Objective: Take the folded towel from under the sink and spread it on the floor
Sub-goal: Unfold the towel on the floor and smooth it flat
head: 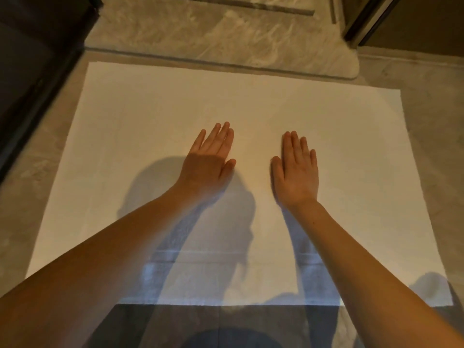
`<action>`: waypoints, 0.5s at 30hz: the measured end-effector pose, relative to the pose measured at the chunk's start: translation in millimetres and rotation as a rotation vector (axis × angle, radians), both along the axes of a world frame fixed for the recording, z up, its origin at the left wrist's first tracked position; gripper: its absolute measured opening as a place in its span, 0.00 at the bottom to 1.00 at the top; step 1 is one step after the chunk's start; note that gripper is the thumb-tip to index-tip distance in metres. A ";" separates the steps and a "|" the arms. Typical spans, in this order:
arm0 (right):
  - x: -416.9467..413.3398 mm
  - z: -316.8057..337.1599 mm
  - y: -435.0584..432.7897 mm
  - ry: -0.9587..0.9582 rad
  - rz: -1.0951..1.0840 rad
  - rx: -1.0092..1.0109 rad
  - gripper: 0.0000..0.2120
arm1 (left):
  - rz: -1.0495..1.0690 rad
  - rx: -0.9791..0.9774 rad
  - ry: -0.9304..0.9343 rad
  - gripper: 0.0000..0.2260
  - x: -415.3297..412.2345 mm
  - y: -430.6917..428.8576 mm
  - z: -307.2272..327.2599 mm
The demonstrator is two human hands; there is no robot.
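Note:
A large white towel (251, 104) lies unfolded and flat on the grey floor, filling most of the view. My left hand (208, 159) rests palm down on its middle, fingers straight and close together. My right hand (296, 169) lies palm down beside it, a short gap to the right, fingers also flat. Neither hand grips the cloth. Both forearms reach in from the bottom edge and cast shadows over the near part of the towel.
A raised marble step (226, 33) runs along the towel's far edge. A dark cabinet or door (32, 71) stands at the left. A dark frame post (364, 23) rises at the far right. Grey floor (431, 121) shows to the right.

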State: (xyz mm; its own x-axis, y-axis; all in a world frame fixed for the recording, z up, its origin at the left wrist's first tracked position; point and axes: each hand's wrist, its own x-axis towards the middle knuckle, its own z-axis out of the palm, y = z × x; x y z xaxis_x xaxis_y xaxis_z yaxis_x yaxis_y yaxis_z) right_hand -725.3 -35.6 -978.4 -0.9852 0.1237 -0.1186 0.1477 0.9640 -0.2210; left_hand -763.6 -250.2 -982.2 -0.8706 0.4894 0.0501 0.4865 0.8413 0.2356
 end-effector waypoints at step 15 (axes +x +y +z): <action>79.1 -20.3 -36.6 0.047 0.121 0.006 0.28 | -0.015 -0.043 0.016 0.29 55.6 -15.5 -28.0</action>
State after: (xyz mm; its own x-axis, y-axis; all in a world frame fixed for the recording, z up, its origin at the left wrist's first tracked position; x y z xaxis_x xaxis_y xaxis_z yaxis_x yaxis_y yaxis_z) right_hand -646.2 -72.2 -998.7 -0.9974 0.0038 -0.0717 0.0195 0.9755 -0.2189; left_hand -708.0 -265.7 -1010.2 -0.8624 0.5044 0.0427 0.5025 0.8430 0.1919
